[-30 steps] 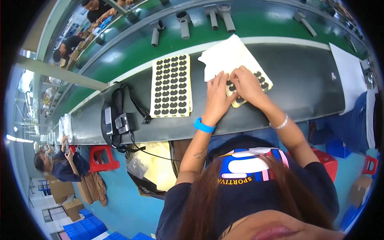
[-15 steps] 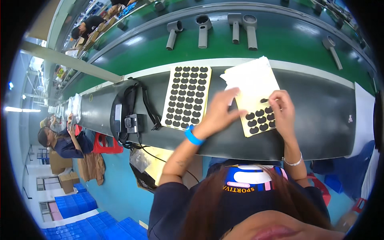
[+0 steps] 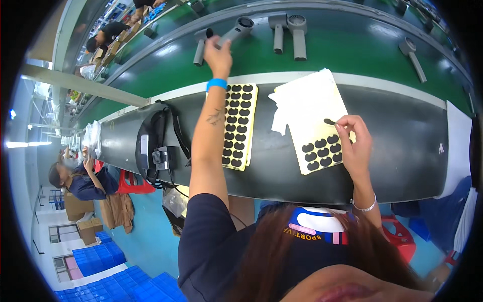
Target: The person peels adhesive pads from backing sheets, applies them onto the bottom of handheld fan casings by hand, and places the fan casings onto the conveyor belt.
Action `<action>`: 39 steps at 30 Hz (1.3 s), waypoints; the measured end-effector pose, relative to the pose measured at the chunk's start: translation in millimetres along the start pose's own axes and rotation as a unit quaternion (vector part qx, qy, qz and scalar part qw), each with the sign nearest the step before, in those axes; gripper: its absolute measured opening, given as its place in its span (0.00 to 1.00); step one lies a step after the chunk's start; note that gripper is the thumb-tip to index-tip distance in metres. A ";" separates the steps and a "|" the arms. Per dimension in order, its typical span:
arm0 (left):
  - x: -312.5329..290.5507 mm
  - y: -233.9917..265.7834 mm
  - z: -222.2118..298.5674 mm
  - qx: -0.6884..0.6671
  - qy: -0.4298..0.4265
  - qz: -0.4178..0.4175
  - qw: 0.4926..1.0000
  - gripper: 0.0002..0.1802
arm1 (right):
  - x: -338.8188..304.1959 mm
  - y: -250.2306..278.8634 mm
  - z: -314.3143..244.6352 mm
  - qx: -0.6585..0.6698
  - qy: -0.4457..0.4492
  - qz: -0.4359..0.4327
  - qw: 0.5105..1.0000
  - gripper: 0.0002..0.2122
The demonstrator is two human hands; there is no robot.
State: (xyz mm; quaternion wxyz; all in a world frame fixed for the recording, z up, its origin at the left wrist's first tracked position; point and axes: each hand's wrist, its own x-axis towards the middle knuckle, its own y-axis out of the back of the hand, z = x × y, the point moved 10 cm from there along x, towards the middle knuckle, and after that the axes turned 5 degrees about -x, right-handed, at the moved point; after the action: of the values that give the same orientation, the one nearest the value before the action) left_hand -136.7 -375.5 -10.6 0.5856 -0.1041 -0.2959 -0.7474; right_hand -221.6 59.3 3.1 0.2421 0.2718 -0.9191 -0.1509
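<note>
My left hand [image 3: 219,59] stretches out over the green belt, thumb and fingers closed around the handle end of a grey handheld fan [image 3: 235,34]. This fan lies tilted, its round head pointing up and to the right. Close beside the hand, on its left, is another grey fan [image 3: 199,50]. My right hand [image 3: 356,146] pinches a small black sticker [image 3: 330,122] between thumb and forefinger. Below it lies a sticker sheet [image 3: 317,108], its upper part bare and several black stickers left at the bottom. A fuller sticker sheet [image 3: 243,121] lies left of that, partly behind my left forearm.
More grey fans [image 3: 299,40] lie on the green conveyor belt [image 3: 347,50], beyond the pale rail [image 3: 382,83]. A black strapped pack [image 3: 151,136] with a cable sits left on the dark worktop [image 3: 407,146]. Another person [image 3: 90,181] works at far left.
My left hand has gone from the sticker sheet to the belt and taken hold of a fan, which now tilts. The other fans have shifted left. My right hand keeps the sticker.
</note>
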 end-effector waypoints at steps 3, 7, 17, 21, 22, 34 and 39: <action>-6.7 30.4 63.5 -0.273 -0.037 0.028 0.961 0.19 | 0.0 1.7 2.3 0.001 -0.005 0.002 1.000 0.01; -75.5 51.5 153.1 -0.308 -0.065 -0.094 0.945 0.21 | 0.3 7.1 7.6 0.070 0.001 0.032 0.997 0.05; -250.8 81.6 189.9 -0.255 -0.048 -0.213 0.942 0.21 | -32.2 0.1 -63.2 0.283 0.046 -0.092 0.954 0.14; -268.0 82.4 193.2 -0.292 -0.045 -0.227 0.928 0.21 | -43.9 -13.5 -93.2 0.255 0.033 -0.159 0.953 0.15; -268.7 81.3 197.8 -0.292 -0.048 -0.237 0.925 0.21 | -43.1 -13.3 -95.6 0.253 0.030 -0.158 0.954 0.15; -279.3 76.5 201.5 -0.332 -0.018 -0.271 0.904 0.22 | -47.2 -30.8 -103.5 0.137 0.014 -0.216 0.967 0.13; -279.7 75.0 202.4 -0.319 -0.029 -0.276 0.906 0.23 | -46.3 -30.8 -101.2 0.123 0.006 -0.211 0.970 0.12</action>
State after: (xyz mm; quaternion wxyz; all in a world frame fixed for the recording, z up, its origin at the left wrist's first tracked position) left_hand -23.3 -44.1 35.5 0.2824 -0.2215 -0.0755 -0.9303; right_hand -121.1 46.3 58.4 0.1747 0.4879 -0.8512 -0.0825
